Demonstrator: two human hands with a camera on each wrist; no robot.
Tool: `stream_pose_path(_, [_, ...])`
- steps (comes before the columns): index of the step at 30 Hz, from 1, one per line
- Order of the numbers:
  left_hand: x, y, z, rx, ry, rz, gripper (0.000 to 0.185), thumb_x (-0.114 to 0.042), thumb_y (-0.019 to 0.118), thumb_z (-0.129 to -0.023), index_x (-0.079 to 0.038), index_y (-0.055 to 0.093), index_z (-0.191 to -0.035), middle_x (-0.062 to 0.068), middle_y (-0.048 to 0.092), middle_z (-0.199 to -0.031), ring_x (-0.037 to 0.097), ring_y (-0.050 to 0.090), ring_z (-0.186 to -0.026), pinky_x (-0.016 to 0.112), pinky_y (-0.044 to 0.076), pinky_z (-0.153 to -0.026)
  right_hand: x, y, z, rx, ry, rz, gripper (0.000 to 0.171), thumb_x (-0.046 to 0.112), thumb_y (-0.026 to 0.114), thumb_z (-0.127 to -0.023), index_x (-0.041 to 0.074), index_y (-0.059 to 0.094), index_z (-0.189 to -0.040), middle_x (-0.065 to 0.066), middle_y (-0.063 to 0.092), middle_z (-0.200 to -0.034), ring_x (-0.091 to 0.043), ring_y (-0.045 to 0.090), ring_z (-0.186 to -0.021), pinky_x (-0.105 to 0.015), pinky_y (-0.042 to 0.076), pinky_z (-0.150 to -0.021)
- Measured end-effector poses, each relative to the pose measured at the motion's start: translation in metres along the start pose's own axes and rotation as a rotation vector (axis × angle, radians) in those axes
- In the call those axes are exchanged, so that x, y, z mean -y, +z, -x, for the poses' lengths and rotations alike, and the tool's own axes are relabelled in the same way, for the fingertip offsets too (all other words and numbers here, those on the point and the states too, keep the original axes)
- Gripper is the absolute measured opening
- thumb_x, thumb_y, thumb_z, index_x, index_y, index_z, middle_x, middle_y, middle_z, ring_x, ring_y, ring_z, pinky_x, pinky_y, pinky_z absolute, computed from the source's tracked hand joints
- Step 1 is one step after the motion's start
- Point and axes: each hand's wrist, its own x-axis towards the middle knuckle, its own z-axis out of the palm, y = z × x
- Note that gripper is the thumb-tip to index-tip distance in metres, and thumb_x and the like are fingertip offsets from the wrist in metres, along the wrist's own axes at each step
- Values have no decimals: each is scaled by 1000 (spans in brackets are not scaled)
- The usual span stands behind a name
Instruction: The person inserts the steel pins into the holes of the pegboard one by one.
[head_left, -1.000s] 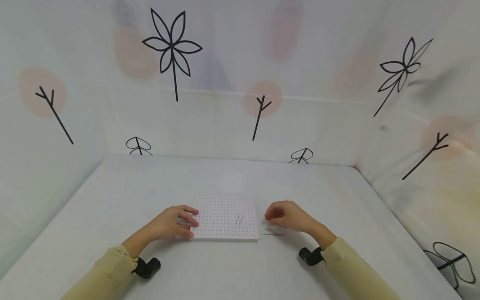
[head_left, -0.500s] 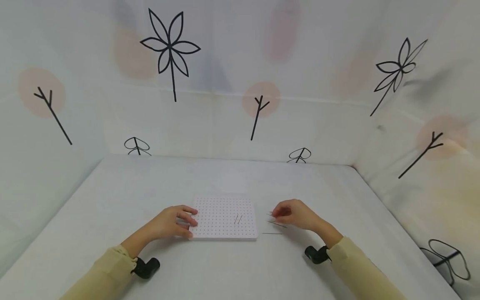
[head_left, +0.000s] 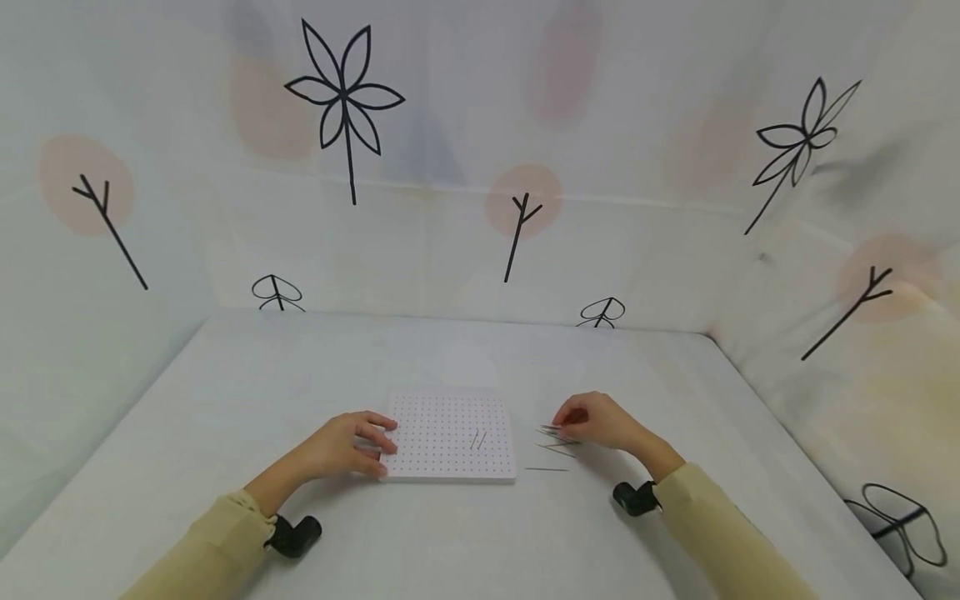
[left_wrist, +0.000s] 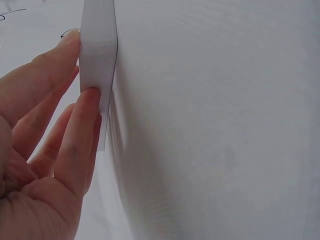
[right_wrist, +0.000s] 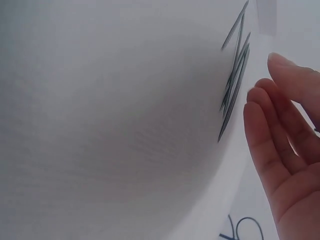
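A big white surface (head_left: 465, 533) is seen, with white cloth walls (head_left: 450, 167) around it that are printed with black flowers and pink spots. In the middle of the surface a flat white board (head_left: 450, 437) full of small holes is laid. Two thin pins (head_left: 477, 439) are stuck in the board, side by side and a bit tilted.

The left edge of the board is touched by the left hand (head_left: 341, 446). In the left wrist view the edge of the board (left_wrist: 97, 65) is pressed by the fingers (left_wrist: 75, 135), which are kept nearly straight and close together. Nothing is gripped by them.

The right hand (head_left: 600, 421) is placed just to the right of the board, over a small bunch of loose pins (head_left: 557, 440) that lie on the surface. In the right wrist view the loose pins (right_wrist: 234, 85) are seen just beside the fingers (right_wrist: 272, 135), which are held straight and together. The pins are not held there. Whether a pin is touched by a fingertip cannot be told.

Yellow sleeves (head_left: 217, 542) are worn on both arms.
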Motion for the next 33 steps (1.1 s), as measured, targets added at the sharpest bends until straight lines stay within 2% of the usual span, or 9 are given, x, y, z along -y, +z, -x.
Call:
stream_pose_path(9, [-2,0,0,-7,-2,-3,23,-5,82,-66,-5,72,-87,15,53,-123,20,61,-94,26,52,-76,-9,-3,-11,78,79,-8,7,5,69,-82,5,67,-89,1,62,-86,-15,54,-76,-28,48,-68])
stream_pose_path(20, [0,1,1,-11,-2,0,22,-6,82,-66,-5,72,-87,14,53,-123,19,62,-93,26,52,-76,-7,0,-21,157,130,15,3,7,68,-83,4,67,-84,2,61,-79,-13,50,-73,-29,44,-68])
stream_pose_path(33, [2,1,-1,-15,-1,-10,22,-7,82,-67,-7,73,-86,14,53,-123,18,62,-92,26,52,-76,-6,0,-22,197,157,17,5,9,64,-87,4,61,-87,1,56,-78,-14,47,-75,-29,42,-67])
